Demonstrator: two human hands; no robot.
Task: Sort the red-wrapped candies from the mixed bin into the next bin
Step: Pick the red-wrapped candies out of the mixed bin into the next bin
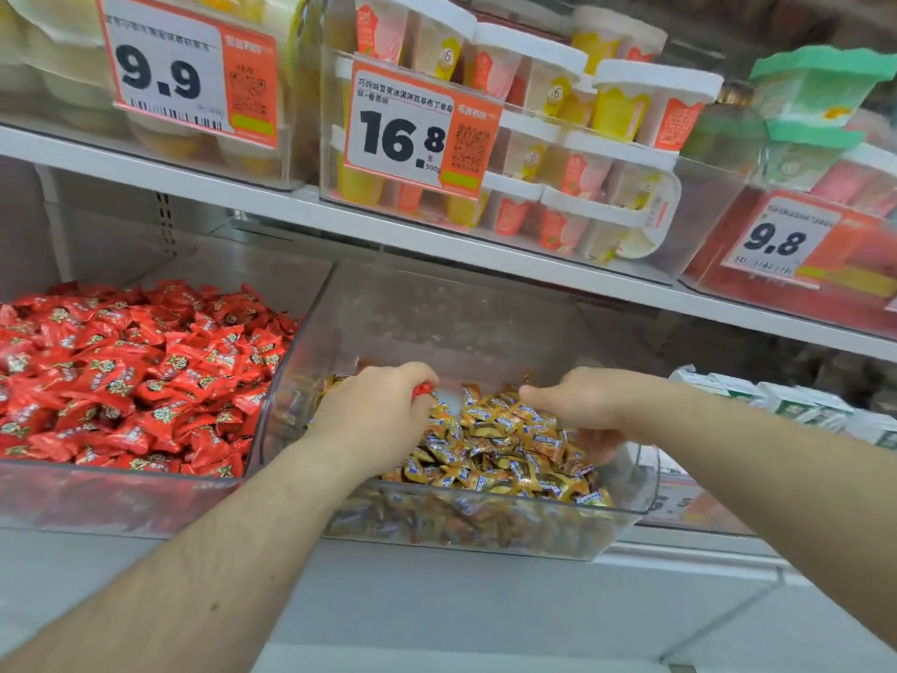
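Both my hands are inside the clear mixed bin [626, 519], which holds a heap of gold-and-blue wrapped candies [505, 454]. My left hand [373, 405] is curled around a red-wrapped candy [423, 390] that peeks out between its fingers. My right hand [582, 405] reaches down into the gold heap with its thumb stretched left and its fingertips buried among the wrappers. Whether it holds anything is hidden. To the left stands the neighbouring clear bin [121, 497], piled high with red-wrapped candies [126, 376].
A white shelf [291, 206] hangs close above the bins, carrying clear boxes of pudding cups and price tags [403, 133]. Green-and-white cartons [786, 405] sit to the right. A grey ledge [437, 604] runs in front.
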